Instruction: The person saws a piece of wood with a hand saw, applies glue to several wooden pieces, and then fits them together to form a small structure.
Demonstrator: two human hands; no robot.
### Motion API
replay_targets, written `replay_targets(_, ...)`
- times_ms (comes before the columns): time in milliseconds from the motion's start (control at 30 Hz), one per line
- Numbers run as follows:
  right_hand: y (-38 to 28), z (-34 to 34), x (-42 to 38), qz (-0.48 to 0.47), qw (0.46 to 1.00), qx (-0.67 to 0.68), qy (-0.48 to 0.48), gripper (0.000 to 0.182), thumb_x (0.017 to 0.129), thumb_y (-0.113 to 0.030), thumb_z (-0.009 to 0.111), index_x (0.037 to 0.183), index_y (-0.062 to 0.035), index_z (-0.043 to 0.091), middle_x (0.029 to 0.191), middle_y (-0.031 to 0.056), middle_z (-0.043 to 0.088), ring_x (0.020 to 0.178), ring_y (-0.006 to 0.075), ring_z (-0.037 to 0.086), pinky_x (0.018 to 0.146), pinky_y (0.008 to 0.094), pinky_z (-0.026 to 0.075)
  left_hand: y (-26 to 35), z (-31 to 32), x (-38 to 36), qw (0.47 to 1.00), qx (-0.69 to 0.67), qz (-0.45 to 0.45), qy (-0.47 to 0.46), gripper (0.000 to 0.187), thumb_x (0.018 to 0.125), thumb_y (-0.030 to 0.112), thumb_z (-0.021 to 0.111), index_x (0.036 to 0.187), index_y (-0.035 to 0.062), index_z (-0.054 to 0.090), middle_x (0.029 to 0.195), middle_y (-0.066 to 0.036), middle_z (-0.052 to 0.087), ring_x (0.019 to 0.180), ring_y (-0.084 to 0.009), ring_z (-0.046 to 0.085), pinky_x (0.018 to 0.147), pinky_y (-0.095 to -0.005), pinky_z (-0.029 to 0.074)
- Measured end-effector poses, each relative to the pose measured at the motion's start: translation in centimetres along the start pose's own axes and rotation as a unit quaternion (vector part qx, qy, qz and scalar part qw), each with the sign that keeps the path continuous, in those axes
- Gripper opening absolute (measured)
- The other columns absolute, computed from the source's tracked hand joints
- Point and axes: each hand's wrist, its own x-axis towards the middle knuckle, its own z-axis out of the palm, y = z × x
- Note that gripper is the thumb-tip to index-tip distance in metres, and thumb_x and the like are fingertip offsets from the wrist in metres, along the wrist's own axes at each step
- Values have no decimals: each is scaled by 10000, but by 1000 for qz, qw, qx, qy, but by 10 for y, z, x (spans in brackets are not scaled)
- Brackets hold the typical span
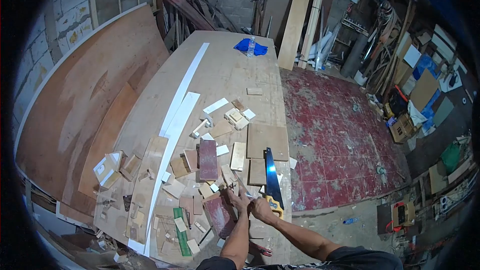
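My left hand point(238, 201) lies with its fingers spread on a dark red board point(219, 213) near the front edge of the long wooden workbench point(225, 65). My right hand point(261, 208) is curled close against it, just left of the yellow and black handle of a hand saw point(272, 177). The saw lies flat on the bench and its blue blade points away from me. What the right hand grips, if anything, is too small to make out. Several small wood offcuts point(207, 160) lie scattered around both hands.
Two long white strips point(180, 105) run along the bench. At the far end are a blue cloth point(243, 46) and a water bottle point(251, 47). Large plywood sheets point(85, 105) lean at the left. Red floor point(340, 135), planks and clutter fill the right.
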Motion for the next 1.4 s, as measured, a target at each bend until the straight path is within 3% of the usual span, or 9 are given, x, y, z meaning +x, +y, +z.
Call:
replay_targets(200, -9, 4, -2, 298, 917, 236, 122, 168, 753, -71, 608, 823, 43, 711, 723, 266, 656, 555, 391, 615, 559, 473, 481, 7, 1, -6, 999, 32, 21, -22, 645, 895, 367, 622, 1318, -80, 428, 1259, -296, 500, 1156, -443, 483, 992, -501, 365)
replay_targets(267, 0, 11, -4, 313, 897, 280, 141, 157, 760, -61, 599, 815, 37, 708, 694, 243, 656, 577, 401, 616, 572, 464, 486, 22, 3, -9, 998, 63, 1, 3, 667, 895, 374, 617, 1339, -79, 409, 1302, -294, 473, 1201, -440, 456, 1029, -499, 342)
replay_targets(333, -11, -5, -13, 39, 981, 56, 182, 142, 783, -50, 579, 781, 25, 699, 691, 195, 648, 676, 402, 630, 621, 446, 494, 1, 5, -2, 999, 47, 10, -12, 679, 896, 379, 614, 1351, -77, 400, 1322, -295, 456, 1227, -438, 437, 1046, -497, 329)
replay_targets(467, 10, -15, -19, -140, 990, 1, -5, 271, 781, 14, 525, 1040, -7, 603, 986, 191, 577, 907, 387, 604, 762, 456, 508, -7, 1, 1, 996, -1, -60, -61, 687, 892, 382, 615, 1355, -76, 395, 1344, -298, 438, 1255, -434, 418, 1069, -493, 312)
replay_targets(667, 4, -27, -11, -175, 977, -83, -86, 379, 788, 18, 505, 1158, -41, 562, 1034, 186, 567, 914, 376, 617, 768, 456, 525, -2, 4, 2, 1000, 0, -11, 14, 552, 871, 299, 643, 1248, -65, 471, 1128, -287, 587, 1051, -433, 566, 909, -471, 423)
replay_targets(1033, -21, 5, -14, 91, 993, -71, 25, 190, 837, -140, 546, 874, -4, 673, 912, 215, 634, 815, 389, 647, 711, 480, 523, 2, 0, -5, 999, 29, -23, -23, 633, 886, 357, 637, 1312, -72, 449, 1226, -296, 525, 1104, -438, 533, 943, -495, 416)
replay_targets(1100, -18, 6, -9, 112, 993, -35, 26, 229, 809, -158, 581, 923, 24, 662, 946, 257, 653, 784, 410, 661, 709, 497, 526, 1, 3, -6, 1000, 12, -14, 25, 469, 855, 267, 674, 1174, -42, 526, 1052, -248, 603, 1005, -409, 572, 888, -472, 428)
replay_targets(1333, -17, 6, -2, 228, 968, 77, 65, 257, 753, -172, 651, 770, 83, 680, 740, 282, 650, 718, 409, 668, 679, 476, 520, 19, 8, -14, 999, -5, 34, 40, 539, 852, 308, 675, 1232, -26, 490, 1063, -242, 597, 1018, -408, 564, 885, -484, 423)
replay_targets(1400, -19, 8, -3, 327, 924, 133, 146, 258, 743, -169, 673, 704, 86, 676, 670, 256, 642, 668, 353, 680, 649, 436, 517, 54, -5, -19, 997, 8, -73, -33, 553, 868, 310, 654, 1275, -8, 456, 1118, -250, 577, 1052, -416, 546, 899, -494, 415)
